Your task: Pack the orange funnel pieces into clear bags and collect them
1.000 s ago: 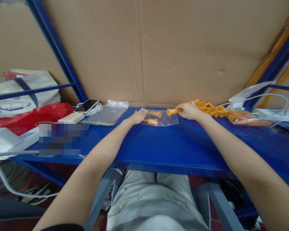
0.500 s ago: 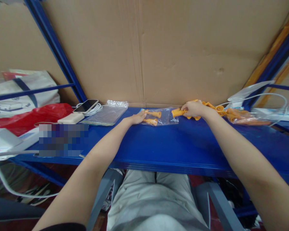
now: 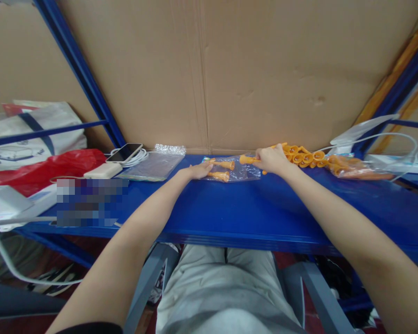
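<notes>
Head view shows the right hand (image 3: pixel 272 158) with its grip closed around a yellow horn (image 3: pixel 248 159), near the right end of a clear bag (image 3: pixel 245 173) on the blue counter (image 3: pixel 237 208). The left hand (image 3: pixel 199 171) rests at the bag's left end; whether it pinches anything, I cannot tell. Two other horns (image 3: pixel 220 176) lie there, beside a right-hand pile (image 3: pixel 304 160).
</notes>
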The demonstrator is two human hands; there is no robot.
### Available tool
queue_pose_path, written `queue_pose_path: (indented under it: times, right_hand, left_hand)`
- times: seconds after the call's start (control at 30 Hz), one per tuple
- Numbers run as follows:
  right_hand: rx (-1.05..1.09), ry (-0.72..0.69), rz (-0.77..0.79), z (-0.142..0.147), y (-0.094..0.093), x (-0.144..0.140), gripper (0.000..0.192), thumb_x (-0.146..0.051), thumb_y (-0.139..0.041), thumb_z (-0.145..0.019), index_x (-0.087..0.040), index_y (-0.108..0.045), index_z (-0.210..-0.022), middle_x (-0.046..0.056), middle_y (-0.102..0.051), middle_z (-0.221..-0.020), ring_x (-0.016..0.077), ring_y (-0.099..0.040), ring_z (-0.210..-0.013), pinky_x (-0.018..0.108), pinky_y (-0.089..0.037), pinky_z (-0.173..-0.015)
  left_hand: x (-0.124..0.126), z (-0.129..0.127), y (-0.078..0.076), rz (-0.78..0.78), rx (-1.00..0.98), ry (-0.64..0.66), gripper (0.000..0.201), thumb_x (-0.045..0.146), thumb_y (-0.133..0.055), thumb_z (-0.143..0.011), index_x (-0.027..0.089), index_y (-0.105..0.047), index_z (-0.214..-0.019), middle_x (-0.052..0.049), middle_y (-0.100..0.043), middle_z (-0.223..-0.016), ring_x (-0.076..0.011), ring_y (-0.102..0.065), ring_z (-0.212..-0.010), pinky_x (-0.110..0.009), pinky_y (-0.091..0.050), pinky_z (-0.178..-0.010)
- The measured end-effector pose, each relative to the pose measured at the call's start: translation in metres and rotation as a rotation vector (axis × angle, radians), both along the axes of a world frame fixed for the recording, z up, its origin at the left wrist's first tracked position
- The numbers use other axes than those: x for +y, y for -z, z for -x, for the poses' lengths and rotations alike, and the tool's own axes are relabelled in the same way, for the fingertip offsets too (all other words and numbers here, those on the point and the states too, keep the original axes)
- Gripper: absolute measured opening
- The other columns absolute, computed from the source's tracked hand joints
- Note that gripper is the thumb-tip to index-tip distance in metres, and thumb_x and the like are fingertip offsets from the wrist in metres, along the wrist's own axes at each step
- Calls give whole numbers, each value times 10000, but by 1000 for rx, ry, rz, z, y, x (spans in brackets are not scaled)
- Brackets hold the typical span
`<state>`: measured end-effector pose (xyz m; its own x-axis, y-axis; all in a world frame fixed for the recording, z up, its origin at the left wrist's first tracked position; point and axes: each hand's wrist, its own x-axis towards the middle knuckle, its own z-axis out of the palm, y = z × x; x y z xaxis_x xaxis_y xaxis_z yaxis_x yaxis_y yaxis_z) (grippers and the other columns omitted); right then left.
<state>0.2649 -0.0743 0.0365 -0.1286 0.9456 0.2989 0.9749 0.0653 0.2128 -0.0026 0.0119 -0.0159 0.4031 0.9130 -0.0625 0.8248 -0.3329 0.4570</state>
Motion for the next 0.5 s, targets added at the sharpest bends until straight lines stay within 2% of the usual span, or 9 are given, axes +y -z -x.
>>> queue_pose_path:
  times: [0.1,0.27,0.4,0.5]
  right_hand:
    - [-25,5,-14,7,-2,-6,319,-260,-512,-893,-132,-727,-1091,170,-754,-994,319,-680,-1004,443,-311,-936]
    - [-76,-1,14,20,4,-11,339,-216,-457,-921,-71,-728,-1064,225,-740,-1041,322,-684,-1023,419,-296,-915]
    - [-64,25,10,22,13,-7,361,-183,-426,-918,-51,-735,-1051,248,-734,-1041,315,-685,-1001,409,-292,-886]
    - [-26,44,15,21,18,-3,371,-191,-430,-910,-54,-739,-1062,248,-737,-1023,316,-686,-971,407,-296,-863]
  left_hand:
    - [-13,-6,-9,3,162,6,635,536,-218,-1007,290,-282,-1589,-34,-225,-1654,-358,-139,-1542,-660,-23,-1195]
    - [-26,-18,-16,-39,327,22,640,557,-176,-1000,331,-234,-1596,-30,-280,-1640,-351,-220,-1525,-674,-108,-1189]
    - [-31,-34,-11,-169,362,-26,655,460,-92,-1012,206,-250,-1595,-81,-228,-1658,-288,-152,-1549,-609,-152,-1209]
    - [-32,-44,-6,-183,351,-35,666,423,-74,-1012,140,-217,-1599,-94,-128,-1678,-243,-87,-1559,-522,-144,-1234]
